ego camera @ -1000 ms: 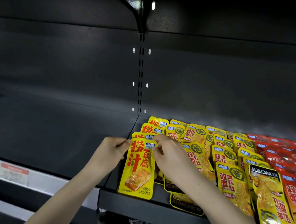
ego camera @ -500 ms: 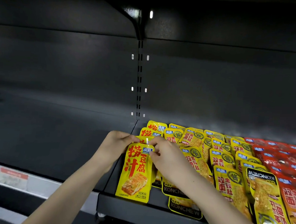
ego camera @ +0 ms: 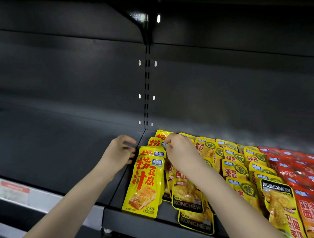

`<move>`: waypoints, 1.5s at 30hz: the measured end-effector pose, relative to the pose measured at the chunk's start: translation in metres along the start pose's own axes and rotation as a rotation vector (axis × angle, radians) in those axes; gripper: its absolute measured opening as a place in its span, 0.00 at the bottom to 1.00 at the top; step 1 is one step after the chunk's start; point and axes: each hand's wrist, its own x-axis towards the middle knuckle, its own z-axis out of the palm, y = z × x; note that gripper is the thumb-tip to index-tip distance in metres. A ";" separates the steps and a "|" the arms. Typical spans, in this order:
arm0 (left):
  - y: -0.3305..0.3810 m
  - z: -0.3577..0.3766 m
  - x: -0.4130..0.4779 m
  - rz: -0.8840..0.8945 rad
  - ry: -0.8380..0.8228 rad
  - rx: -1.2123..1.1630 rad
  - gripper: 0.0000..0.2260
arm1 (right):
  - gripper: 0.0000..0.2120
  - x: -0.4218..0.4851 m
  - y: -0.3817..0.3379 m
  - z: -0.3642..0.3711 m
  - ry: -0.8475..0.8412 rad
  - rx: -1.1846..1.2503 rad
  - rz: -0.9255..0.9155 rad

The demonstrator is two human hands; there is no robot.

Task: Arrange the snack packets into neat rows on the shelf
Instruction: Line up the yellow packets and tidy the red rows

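Beside bare shelf (ego camera: 57, 149), right hand (ego camera: 180, 150) seemingly pinching packet (ego camera: 153, 142)

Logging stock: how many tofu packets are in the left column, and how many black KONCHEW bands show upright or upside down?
Tofu packets, left column: 4
Upright KONCHEW bands: 3
Upside-down KONCHEW band: 1
Total: 8

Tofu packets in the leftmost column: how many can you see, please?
4, overlapping front to back: front packet at the shelf edge, second packet, third packet by the right hand, fourth packet rearmost. Others may be hidden.
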 end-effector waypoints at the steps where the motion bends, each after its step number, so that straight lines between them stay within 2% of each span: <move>1: 0.001 0.001 0.001 -0.012 -0.011 -0.010 0.11 | 0.10 0.003 0.001 0.001 -0.019 0.009 0.010; 8: 0.011 0.010 0.007 0.037 -0.016 -0.019 0.10 | 0.12 0.013 0.007 0.005 -0.075 0.105 0.046; 10: 0.013 0.012 0.010 0.067 0.008 -0.017 0.09 | 0.09 0.013 0.008 0.003 -0.068 0.151 0.054; 14: 0.016 0.015 0.018 0.098 0.019 -0.005 0.08 | 0.10 0.014 0.011 0.001 -0.013 0.189 0.081; 31: 0.011 0.023 0.030 0.164 0.028 0.073 0.06 | 0.12 0.019 0.027 0.005 0.019 0.147 0.053; 37: 0.017 0.022 0.015 0.381 0.055 0.281 0.03 | 0.09 0.014 0.023 0.004 0.107 0.130 -0.003; 41: 0.026 0.027 -0.007 0.557 0.195 0.517 0.04 | 0.08 0.008 0.022 -0.003 0.182 0.057 0.008; 45: 0.040 0.038 -0.028 0.548 0.121 0.540 0.06 | 0.09 0.005 0.031 -0.030 0.220 0.096 0.074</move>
